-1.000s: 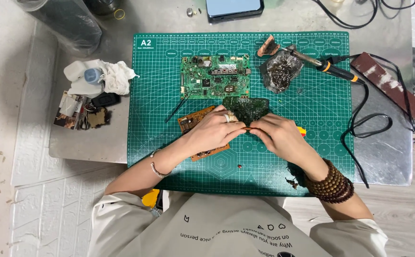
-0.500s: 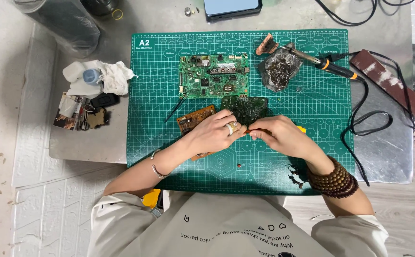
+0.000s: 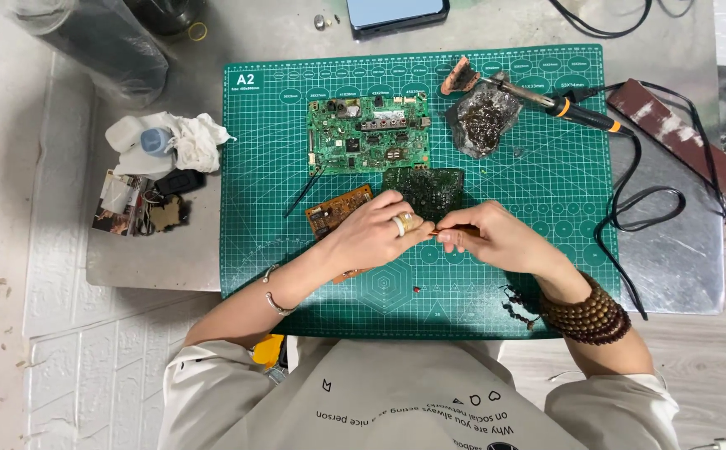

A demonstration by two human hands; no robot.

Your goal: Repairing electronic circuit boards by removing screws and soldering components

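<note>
The left hand [image 3: 375,229] and the right hand [image 3: 496,240] meet in the middle of the green cutting mat [image 3: 538,192]. Their fingertips pinch a small thin orange-brown piece [image 3: 444,231] between them, one hand on each end. It is too small to tell what the piece is. The left hand wears a ring, and a thin bangle sits on its wrist. The right wrist has brown wooden beads [image 3: 588,310] around it.

Under the left hand lies an orange circuit board [image 3: 338,208], partly hidden by the fingers. At 12 o'clock from the hands, just beside them, lies a dark green circuit board [image 3: 425,187]. Farther toward 12 o'clock sits a bigger green circuit board [image 3: 369,133] with many parts on it.

At 1 o'clock there is a clear bag of dark bits [image 3: 484,121], and a soldering iron [image 3: 558,104] with an orange and black handle lies next to it. Its black cord [image 3: 629,204] loops off the mat at 3 o'clock.

At 9 o'clock, off the mat on the grey table [image 3: 171,258], sit a white crumpled cloth [image 3: 192,137] and a small pile of bits [image 3: 142,208].
</note>
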